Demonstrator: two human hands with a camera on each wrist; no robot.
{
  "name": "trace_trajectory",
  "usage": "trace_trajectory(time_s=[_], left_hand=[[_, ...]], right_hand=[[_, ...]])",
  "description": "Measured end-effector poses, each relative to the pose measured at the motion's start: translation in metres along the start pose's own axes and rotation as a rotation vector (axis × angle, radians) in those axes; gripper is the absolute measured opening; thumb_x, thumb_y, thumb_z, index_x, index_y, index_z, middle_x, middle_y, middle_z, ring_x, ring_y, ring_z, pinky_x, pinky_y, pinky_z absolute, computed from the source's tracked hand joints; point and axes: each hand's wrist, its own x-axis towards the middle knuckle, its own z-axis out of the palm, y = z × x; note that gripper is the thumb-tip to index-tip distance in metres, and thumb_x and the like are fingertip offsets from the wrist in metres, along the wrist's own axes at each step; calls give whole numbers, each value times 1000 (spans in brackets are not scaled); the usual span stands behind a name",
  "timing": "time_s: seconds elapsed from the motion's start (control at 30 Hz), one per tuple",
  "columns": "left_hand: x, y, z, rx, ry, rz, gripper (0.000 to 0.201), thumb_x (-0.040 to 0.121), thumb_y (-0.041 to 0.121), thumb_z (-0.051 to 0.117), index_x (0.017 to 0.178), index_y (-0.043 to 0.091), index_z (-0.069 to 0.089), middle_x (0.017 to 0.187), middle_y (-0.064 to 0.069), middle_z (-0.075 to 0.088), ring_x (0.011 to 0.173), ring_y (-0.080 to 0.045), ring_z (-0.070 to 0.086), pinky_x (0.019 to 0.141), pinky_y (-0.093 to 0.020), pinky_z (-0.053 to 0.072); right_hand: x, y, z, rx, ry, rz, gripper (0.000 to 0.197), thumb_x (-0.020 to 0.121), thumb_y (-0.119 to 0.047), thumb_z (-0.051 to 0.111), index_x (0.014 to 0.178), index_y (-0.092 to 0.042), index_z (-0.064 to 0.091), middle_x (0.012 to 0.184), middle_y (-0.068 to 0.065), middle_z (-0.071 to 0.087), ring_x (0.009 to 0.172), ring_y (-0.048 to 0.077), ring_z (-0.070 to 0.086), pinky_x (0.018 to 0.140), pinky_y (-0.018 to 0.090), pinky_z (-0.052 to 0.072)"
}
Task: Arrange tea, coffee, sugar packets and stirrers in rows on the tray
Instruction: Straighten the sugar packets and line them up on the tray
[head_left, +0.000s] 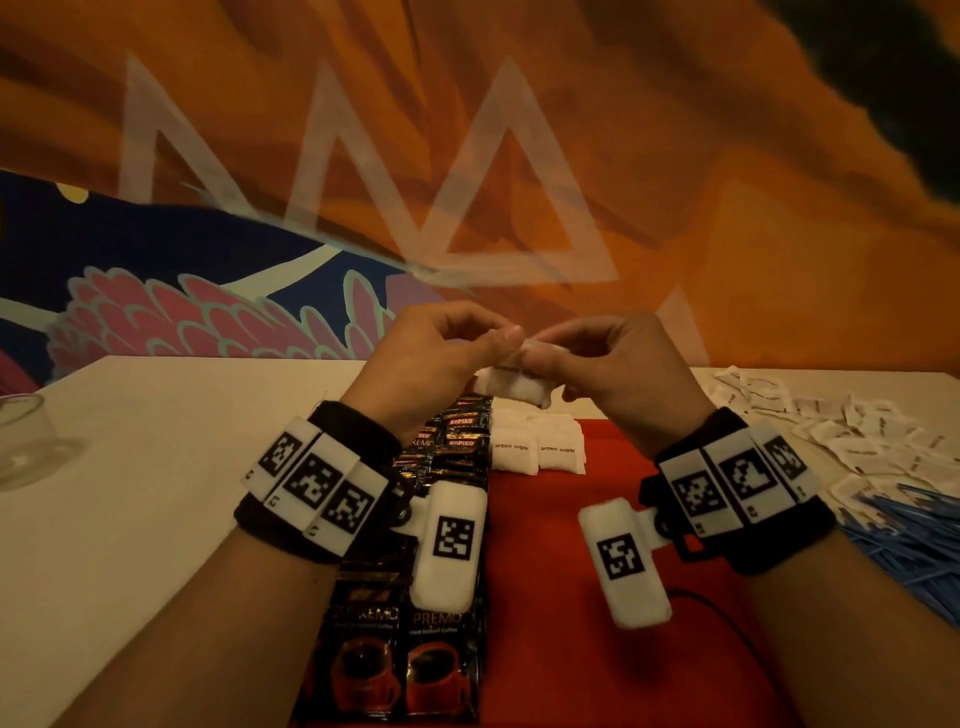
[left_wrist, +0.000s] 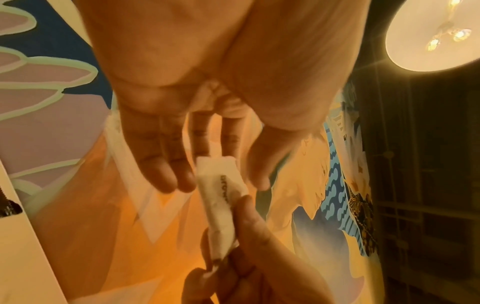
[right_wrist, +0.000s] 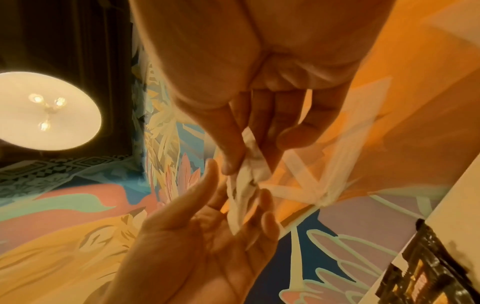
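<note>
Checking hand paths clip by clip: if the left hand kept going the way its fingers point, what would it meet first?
Probably the right hand, which pinches the same sugar packet the left hand touches; depth is unclear.

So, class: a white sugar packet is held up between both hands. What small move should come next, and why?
Probably lower the sugar packet, pinched by the right hand and met by the left hand, onto the red tray beside the brown sugar row; that row looks unfinished.

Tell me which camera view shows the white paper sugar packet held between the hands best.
The left wrist view: the white paper sugar packet fills mid-frame with print visible. In the right wrist view it is blurred and crumpled; in the head view fingers mostly hide it.
</note>
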Motion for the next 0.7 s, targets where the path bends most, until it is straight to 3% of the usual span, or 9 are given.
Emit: trace_trajectory(time_s=[0.1, 0.2, 0.3, 0.43, 0.57, 0.63, 0.7], left_hand=[[2, -1, 1, -4, 98, 61, 4, 84, 20, 71, 81, 20, 73, 82, 0, 74, 87, -24, 71, 84, -52, 59], [3, -3, 0, -47, 165, 88, 10, 88, 11, 70, 81, 18, 73, 76, 0, 73, 76, -20, 71, 74, -45, 61], [5, -5, -1, -37, 176, 100, 11, 89, 10, 69, 81, 18, 72, 72, 4, 72, 68, -13, 69, 63, -32, 59], [5, -5, 0, -3, 136, 95, 10, 89, 11, 69, 81, 17, 72, 72, 4, 72, 67, -13, 68, 61, -31, 58], [7, -5, -4, 37, 207, 96, 10, 91, 18, 69, 81, 19, 70, 67, 8, 67, 58, -9, 62, 54, -25, 52], [7, -4, -8, 14, 230, 80, 8, 92, 19, 69, 84, 19, 68, 72, 6, 65, 58, -8, 61, 55, -24, 50], [7, -2, -11, -10, 228, 67, 6, 92, 19, 68, 86, 19, 67, 75, 3, 65, 59, -8, 61, 55, -24, 49]], right_hand=[[1, 2, 2, 88, 90, 24, 14, 79, -17, 78, 86, -6, 74, 77, 11, 73, 61, 13, 62, 53, 24, 49], [2, 2, 3, 153, 122, 73, 18, 78, -14, 78, 88, -2, 70, 72, 8, 71, 56, 12, 63, 53, 25, 50], [2, 2, 3, 180, 27, 136, 28, 74, -10, 78, 95, 4, 66, 76, 10, 72, 61, 14, 67, 57, 25, 51], [2, 2, 3, 192, -94, 176, 25, 75, -6, 75, 96, 3, 67, 69, 6, 71, 61, 14, 66, 54, 22, 50], [8, 17, -10, 89, -67, 276, 19, 80, -1, 74, 95, 6, 65, 67, 7, 69, 57, 14, 65, 55, 25, 49], [14, 35, -18, -50, -78, 387, 20, 80, -2, 76, 96, 4, 65, 71, 11, 67, 58, 16, 65, 54, 27, 51], [19, 55, -24, -269, -128, 483, 13, 82, -8, 78, 87, -2, 67, 71, 10, 66, 60, 15, 65, 57, 30, 57]])
